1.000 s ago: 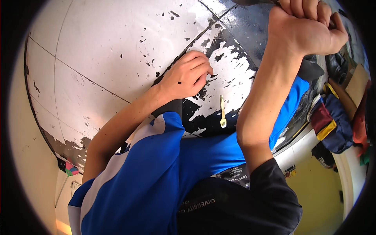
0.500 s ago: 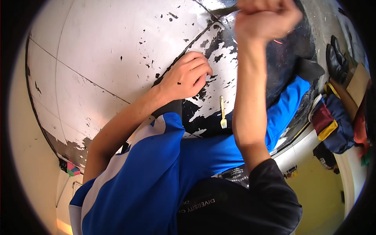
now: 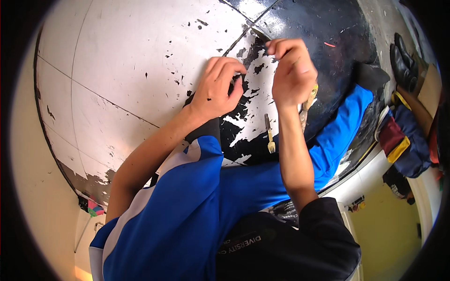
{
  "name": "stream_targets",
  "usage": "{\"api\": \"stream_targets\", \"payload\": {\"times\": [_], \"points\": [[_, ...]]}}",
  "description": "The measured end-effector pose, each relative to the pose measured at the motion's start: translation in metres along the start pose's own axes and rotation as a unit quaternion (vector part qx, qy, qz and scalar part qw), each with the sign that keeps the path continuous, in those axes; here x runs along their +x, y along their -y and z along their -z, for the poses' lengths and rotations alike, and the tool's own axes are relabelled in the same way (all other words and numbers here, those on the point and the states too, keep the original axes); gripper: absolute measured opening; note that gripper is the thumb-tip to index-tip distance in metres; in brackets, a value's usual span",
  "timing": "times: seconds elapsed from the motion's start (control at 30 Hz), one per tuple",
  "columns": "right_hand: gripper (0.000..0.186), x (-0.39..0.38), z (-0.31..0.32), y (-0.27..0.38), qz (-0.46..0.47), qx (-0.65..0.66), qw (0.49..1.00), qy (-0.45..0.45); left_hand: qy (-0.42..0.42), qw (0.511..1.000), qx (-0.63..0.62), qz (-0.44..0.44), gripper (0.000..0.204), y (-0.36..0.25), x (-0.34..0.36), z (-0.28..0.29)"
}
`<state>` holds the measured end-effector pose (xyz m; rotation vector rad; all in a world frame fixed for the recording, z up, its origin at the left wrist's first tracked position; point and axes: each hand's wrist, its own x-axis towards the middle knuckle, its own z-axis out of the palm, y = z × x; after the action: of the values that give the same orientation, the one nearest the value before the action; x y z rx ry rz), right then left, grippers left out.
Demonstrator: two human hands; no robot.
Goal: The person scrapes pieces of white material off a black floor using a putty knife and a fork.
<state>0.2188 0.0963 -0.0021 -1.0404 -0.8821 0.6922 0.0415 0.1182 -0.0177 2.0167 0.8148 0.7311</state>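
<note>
My left hand (image 3: 218, 89) rests on a surface of white paint (image 3: 117, 61) flaking off a black ground, its bent fingertips on the ragged edge of the paint. It holds nothing. Just to its right, my right hand (image 3: 291, 70) is closed around a scraping tool (image 3: 259, 33). The tool's thin metal blade points up and left onto the black patch (image 3: 323, 28), and its yellowish handle sticks out below my fist. The two hands are about a hand's width apart. Blue clothing (image 3: 197, 206) and a black sleeve (image 3: 300, 243) fill the lower part of the view.
A small pale fork-shaped thing (image 3: 270, 136) lies on the black patch below my hands. At the right edge are a black shoe (image 3: 402, 58) and a bundle of dark blue, maroon and yellow cloth (image 3: 404, 143). A yellow wall (image 3: 389, 234) shows at the lower right.
My right hand has come down from the upper right to beside my left hand, bringing the tool with it. My left hand has stayed on the flaking paint.
</note>
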Motion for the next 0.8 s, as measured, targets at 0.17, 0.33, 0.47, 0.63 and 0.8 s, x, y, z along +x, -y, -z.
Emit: {"api": "stream_targets", "payload": {"times": [0.17,0.33,0.47,0.63,0.8], "points": [[0.007,-0.052,0.004,0.024,-0.049,-0.21,0.972,0.092,0.006,0.999,-0.03,0.027,0.036,0.001,-0.001,-0.003],[0.009,-0.081,-0.012,0.027,-0.054,-0.303,0.951,0.035,0.018,1.0,-0.012,0.019,0.041,-0.003,0.0,-0.004],[0.031,-0.081,-0.015,0.038,-0.118,-0.28,0.953,0.013,0.025,1.0,0.013,0.012,0.052,-0.01,0.003,-0.004],[0.023,-0.073,-0.031,0.038,-0.17,-0.16,0.965,-0.117,0.022,0.992,0.088,-0.092,0.066,-0.015,0.005,-0.011],[0.031,-0.051,-0.063,0.07,-0.34,0.098,0.887,-0.297,-0.035,0.988,0.104,-0.109,0.062,-0.024,0.019,-0.023]]}}
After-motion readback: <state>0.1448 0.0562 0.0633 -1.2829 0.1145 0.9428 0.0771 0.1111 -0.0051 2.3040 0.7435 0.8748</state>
